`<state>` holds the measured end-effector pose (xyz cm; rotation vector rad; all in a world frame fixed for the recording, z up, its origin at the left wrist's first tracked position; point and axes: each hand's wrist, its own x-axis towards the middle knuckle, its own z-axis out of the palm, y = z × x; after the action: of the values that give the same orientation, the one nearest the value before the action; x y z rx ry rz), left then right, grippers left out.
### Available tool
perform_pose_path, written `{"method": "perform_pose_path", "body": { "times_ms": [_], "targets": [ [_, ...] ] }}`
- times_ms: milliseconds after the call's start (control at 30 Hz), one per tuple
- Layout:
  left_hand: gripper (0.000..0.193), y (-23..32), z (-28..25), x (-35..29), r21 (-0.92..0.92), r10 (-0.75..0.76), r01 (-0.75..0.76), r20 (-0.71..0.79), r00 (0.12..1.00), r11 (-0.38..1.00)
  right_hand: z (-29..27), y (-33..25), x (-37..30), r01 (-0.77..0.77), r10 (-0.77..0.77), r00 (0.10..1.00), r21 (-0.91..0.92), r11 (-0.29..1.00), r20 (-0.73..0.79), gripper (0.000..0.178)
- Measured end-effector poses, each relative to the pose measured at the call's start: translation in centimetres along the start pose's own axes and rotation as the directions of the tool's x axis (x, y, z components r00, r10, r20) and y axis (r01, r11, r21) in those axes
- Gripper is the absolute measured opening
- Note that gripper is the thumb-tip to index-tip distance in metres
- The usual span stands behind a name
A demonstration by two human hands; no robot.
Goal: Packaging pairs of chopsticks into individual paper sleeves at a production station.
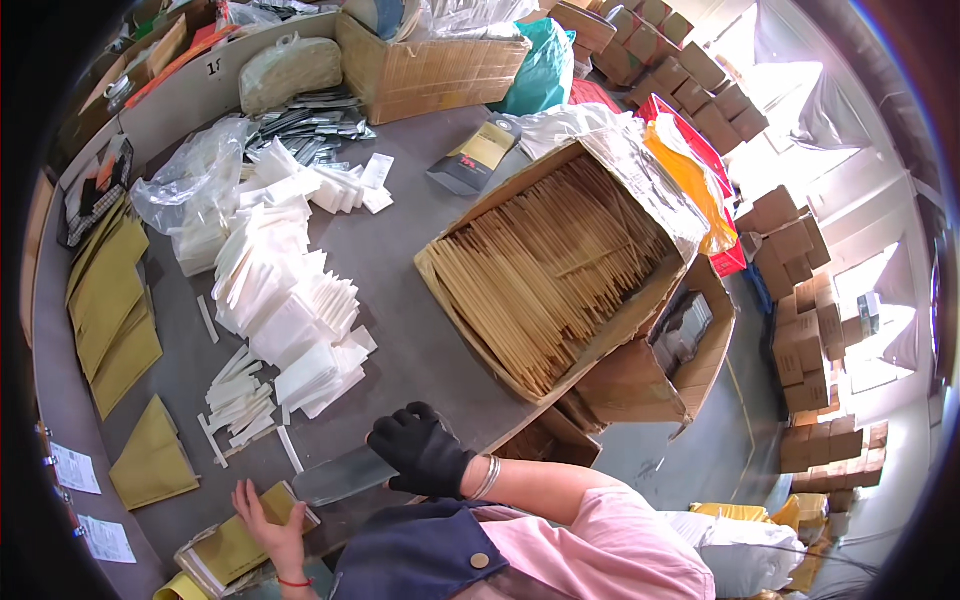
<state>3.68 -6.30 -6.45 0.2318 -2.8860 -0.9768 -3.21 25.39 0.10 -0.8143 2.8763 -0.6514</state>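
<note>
My left hand (268,528), bare with a red string at the wrist, lies with fingers spread over a flat olive-gold packet (232,550) at the table's near edge. To its right, my right hand (415,452) wears a black glove with bare fingertips. Its fingers curl over a long, greyish, see-through plastic sleeve (345,476); the fingertips' hold is partly hidden. The sleeve's left end reaches close to the packet. Beyond the hands are a heap of white folded papers (290,300) and a small pile of narrow white strips (240,395).
Olive envelopes (112,300) line the left side. An open carton (480,355) of thin wooden sticks stands at the right, a smaller carton (620,385) beside it. Farther back are a dark pouch (470,165), clear plastic bags (195,180) and a large carton (430,85).
</note>
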Motion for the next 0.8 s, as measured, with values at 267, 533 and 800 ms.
{"method": "perform_pose_path", "body": {
  "times_ms": [267, 533, 800],
  "targets": [
    [0.095, 0.5, 0.0, 0.1, 0.041, -0.082, 0.079, 0.064, 0.995, 0.996, 0.7, -0.3, 0.2, 0.013, -0.013, 0.999, 0.003, 1.0, 0.033, 0.06],
    [0.098, 1.1, 0.0, 0.4, 0.013, -0.094, 0.094, 0.073, 0.993, 0.996, -0.8, 0.3, -0.2, 0.025, -0.025, 0.996, 0.0, 1.0, 0.089, 0.061],
    [0.095, -0.6, -0.7, -0.3, 0.045, 0.013, -0.016, 0.058, 0.998, 0.999, 9.2, -5.0, 4.4, 0.282, -0.278, 0.958, 0.069, 0.957, -0.069, 0.056]
  ]
}}
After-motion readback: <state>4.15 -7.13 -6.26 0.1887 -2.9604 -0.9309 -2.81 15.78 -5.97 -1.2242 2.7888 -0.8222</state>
